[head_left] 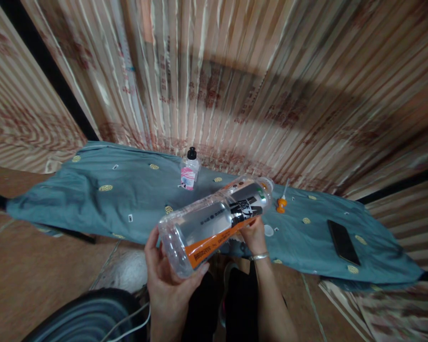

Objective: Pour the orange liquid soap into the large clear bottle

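A large clear plastic bottle (214,221) with a silver, black and orange label lies tilted between my hands, its neck end up to the right. My left hand (173,280) is wrapped round the base end from below. My right hand (254,235), with a silver bangle at the wrist, grips the underside near the neck; some of its fingers are hidden behind the bottle. Just right of the neck, on the cloth, is a small orange pump cap (281,204) with a pale tube sticking up. A small clear bottle (189,173) with a black cap and pink label stands behind.
A narrow surface with a teal patterned cloth (103,209) runs across in front of me. A black phone (343,242) lies at its right, a whitish disc (268,230) nearer the middle. Striped curtains (214,85) hang behind. A dark round ribbed object (89,318) with a white cable is at lower left.
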### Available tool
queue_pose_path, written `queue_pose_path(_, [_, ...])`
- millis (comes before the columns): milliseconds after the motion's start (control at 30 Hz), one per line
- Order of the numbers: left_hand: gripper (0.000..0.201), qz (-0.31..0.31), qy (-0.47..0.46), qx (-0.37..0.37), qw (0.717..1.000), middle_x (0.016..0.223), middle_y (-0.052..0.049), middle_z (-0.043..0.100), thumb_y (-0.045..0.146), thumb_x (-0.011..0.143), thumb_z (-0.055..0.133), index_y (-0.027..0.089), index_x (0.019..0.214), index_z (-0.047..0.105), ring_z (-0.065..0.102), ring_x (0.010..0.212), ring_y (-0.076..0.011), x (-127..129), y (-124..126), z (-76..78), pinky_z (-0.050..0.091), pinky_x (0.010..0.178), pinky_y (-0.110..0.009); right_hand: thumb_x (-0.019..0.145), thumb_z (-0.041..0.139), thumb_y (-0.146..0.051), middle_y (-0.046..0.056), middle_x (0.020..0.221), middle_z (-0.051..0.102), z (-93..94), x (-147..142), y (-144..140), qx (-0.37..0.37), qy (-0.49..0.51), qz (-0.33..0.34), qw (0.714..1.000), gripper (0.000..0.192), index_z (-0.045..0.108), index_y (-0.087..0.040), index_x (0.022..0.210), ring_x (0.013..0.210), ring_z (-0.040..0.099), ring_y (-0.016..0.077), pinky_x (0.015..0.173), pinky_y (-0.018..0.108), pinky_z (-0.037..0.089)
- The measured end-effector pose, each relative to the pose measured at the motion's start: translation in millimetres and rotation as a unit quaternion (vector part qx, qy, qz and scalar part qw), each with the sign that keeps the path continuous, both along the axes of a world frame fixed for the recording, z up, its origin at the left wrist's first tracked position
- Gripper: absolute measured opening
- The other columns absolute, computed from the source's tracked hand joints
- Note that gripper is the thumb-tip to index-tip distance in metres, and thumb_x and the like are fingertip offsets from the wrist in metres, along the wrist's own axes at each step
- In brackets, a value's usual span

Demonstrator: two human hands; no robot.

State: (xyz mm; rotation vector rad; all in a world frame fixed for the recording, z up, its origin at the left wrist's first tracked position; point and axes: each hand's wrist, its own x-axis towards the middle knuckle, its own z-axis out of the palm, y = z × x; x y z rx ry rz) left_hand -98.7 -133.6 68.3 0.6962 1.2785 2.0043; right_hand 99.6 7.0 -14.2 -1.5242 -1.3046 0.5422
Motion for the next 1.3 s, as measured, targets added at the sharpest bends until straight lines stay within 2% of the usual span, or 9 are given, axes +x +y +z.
queue_pose_path(300, [0.089,0.000,0.023,0.004,1.000,0.122,-0.008,0.073,0.019,0.053,0.098,0.028,0.134,0.063,0.075,0.102,-0.0264,-1.5,-0.1,-0.5,0.062,0.082,-0.030,0.055,0.081,-0.049,0.006,0.083,0.076,7.2,-2.9,-2.5,-0.013,0.020,0.007,1.000,0.046,0.054,-0.026,0.083,0.076,0.072,0.0278,0.068,0.038,0.058])
queue_pose_path(467, [0.091,0.000,0.006,-0.001,1.000,0.124,-0.009,0.072,0.020,0.051,0.099,0.028,0.134,0.062,0.074,0.105,-0.0286,-1.7,0.8,-2.6,0.062,0.084,-0.032,0.055,0.081,-0.050,0.006,0.083,0.076,4.5,-1.1,-2.1,-0.014,0.017,0.008,1.000,0.048,0.055,-0.025,0.086,0.077,0.072,0.0282,0.068,0.038,0.058])
queue_pose_path(600, [0.090,-0.003,0.005,0.001,1.000,0.126,-0.008,0.071,0.019,0.052,0.099,0.029,0.134,0.063,0.074,0.106,-0.0277,-1.8,0.5,-3.3,0.061,0.084,-0.031,0.055,0.081,-0.050,0.006,0.081,0.076,3.4,-2.0,-1.4,-0.013,0.015,0.002,1.000,0.047,0.055,-0.025,0.085,0.075,0.072,0.0283,0.065,0.038,0.058])
queue_pose_path(867, [0.088,0.002,0.029,0.009,1.000,0.121,-0.006,0.073,0.019,0.053,0.098,0.028,0.133,0.062,0.075,0.101,-0.0251,-1.2,-0.1,-0.3,0.062,0.081,-0.028,0.055,0.081,-0.051,0.009,0.086,0.076,2.7,-1.6,-0.5,-0.009,0.019,0.015,1.000,0.049,0.053,-0.026,0.087,0.078,0.073,0.0284,0.070,0.039,0.060])
queue_pose_path(1067, [0.088,-0.012,0.011,0.009,1.000,0.124,-0.007,0.072,0.017,0.054,0.097,0.029,0.134,0.061,0.074,0.106,-0.0260,-0.8,-0.7,2.4,0.061,0.084,-0.029,0.057,0.078,-0.056,0.009,0.085,0.075,-2.5,2.2,1.7,-0.016,-0.025,-0.002,1.000,0.049,0.053,-0.026,0.086,0.078,0.072,0.0304,0.071,0.042,0.059])
queue_pose_path(1300, [0.087,-0.010,0.014,0.011,1.000,0.124,-0.007,0.072,0.017,0.056,0.097,0.029,0.134,0.061,0.074,0.106,-0.0254,-0.3,0.8,1.3,0.061,0.084,-0.028,0.059,0.080,-0.051,0.009,0.086,0.077,-2.4,2.0,0.8,-0.015,-0.001,0.013,1.000,0.045,0.056,-0.025,0.087,0.076,0.073,0.0277,0.069,0.038,0.059])
